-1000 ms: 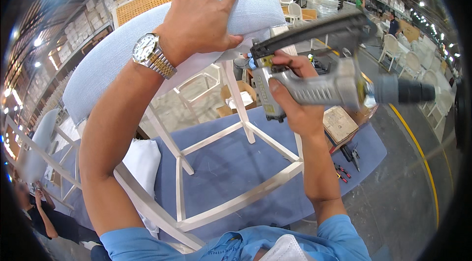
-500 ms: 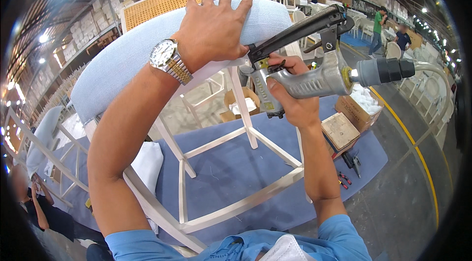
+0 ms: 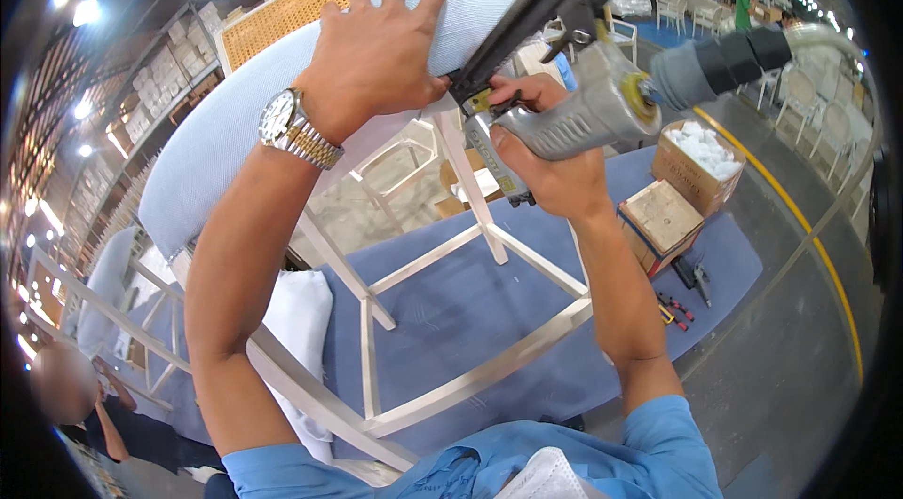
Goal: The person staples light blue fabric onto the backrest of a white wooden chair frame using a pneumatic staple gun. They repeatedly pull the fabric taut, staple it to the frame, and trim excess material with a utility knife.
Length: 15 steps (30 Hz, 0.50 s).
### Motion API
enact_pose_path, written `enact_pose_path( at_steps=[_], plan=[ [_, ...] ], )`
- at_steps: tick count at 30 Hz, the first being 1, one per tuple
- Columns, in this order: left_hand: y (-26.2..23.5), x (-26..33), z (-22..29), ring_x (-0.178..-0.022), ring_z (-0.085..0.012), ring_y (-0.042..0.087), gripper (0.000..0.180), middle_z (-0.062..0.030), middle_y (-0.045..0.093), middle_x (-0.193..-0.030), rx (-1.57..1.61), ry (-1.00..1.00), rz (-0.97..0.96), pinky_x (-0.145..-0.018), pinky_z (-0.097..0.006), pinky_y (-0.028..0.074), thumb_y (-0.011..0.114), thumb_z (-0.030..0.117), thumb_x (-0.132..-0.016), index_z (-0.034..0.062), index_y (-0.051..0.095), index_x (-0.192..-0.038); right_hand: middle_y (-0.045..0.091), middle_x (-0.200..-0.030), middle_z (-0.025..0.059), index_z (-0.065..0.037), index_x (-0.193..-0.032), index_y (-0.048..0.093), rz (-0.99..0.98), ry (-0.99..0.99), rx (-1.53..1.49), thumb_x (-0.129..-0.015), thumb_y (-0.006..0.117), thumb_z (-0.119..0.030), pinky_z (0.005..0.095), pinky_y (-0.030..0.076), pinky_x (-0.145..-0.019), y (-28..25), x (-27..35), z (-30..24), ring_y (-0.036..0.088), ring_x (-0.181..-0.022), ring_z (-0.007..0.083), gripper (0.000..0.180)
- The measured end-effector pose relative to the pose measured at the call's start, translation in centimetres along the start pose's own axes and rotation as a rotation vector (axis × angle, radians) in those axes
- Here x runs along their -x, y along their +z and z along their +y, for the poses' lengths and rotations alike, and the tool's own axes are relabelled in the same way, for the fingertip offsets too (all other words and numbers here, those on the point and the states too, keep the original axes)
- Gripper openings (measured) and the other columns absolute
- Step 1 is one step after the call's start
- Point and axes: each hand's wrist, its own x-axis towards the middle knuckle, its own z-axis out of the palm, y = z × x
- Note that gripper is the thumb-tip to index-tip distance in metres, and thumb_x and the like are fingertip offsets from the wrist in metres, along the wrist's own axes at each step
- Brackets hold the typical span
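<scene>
A chair with a light blue upholstered seat (image 3: 221, 127) and a pale wooden frame (image 3: 470, 388) is tipped in front of me. My left hand (image 3: 376, 57), wrist banded by a metal watch, lies on the blue fabric with fingers spread. Its thumb reaches the seat's edge, beside the tool's nose. In my right hand (image 3: 569, 181) is a pneumatic staple gun (image 3: 602, 104), gripped by its metal handle. The gun's nose is at the seat's edge, partly hidden by my left thumb; whether it touches the fabric I cannot tell. An air hose (image 3: 842, 36) runs from its coupling.
The chair stands over a blue-covered table (image 3: 437, 311). On its right are a wooden box (image 3: 660, 217), a carton of white stuffing (image 3: 701, 160) and pliers (image 3: 675, 308). White padding (image 3: 299, 311) lies left. Another person (image 3: 132, 424) is at lower left, beside another chair.
The staple gun's long black arm now points more steeply upward, and its nose stays by my left thumb. The whole view has shifted and turned slightly. My left hand keeps its spread on the seat.
</scene>
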Motion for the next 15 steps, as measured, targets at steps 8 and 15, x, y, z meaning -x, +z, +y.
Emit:
enact_pose_path(
  at_steps=[8,15],
  plan=[
    [-0.8,-3.2,-7.9,-0.130,-0.0401,0.058,0.096,-0.0276,0.056,-0.143,0.568,-0.058,-0.147,-0.107,-0.046,0.046,0.066,0.070,-0.086,0.0082,0.042,-0.155,0.061,-0.123,0.0109,0.001,-0.120,0.059,0.071,0.028,-0.044,-0.087,0.065,0.005,0.0334,0.044,-0.105,0.3,0.8,-0.3,0.058,-0.121,0.0192,0.034],
    [-0.3,-0.9,-5.3,-0.123,-0.0441,0.061,0.106,-0.0303,0.059,-0.137,0.215,0.074,-0.105,-0.104,-0.047,0.049,0.060,0.081,-0.082,0.0050,0.042,-0.154,0.061,-0.125,0.0117,0.001,-0.121,0.059,0.096,-0.039,-0.039,-0.087,0.065,0.006,0.0325,0.045,-0.102,0.6,0.5,1.3,0.059,-0.116,0.0167,0.035]
  ],
)
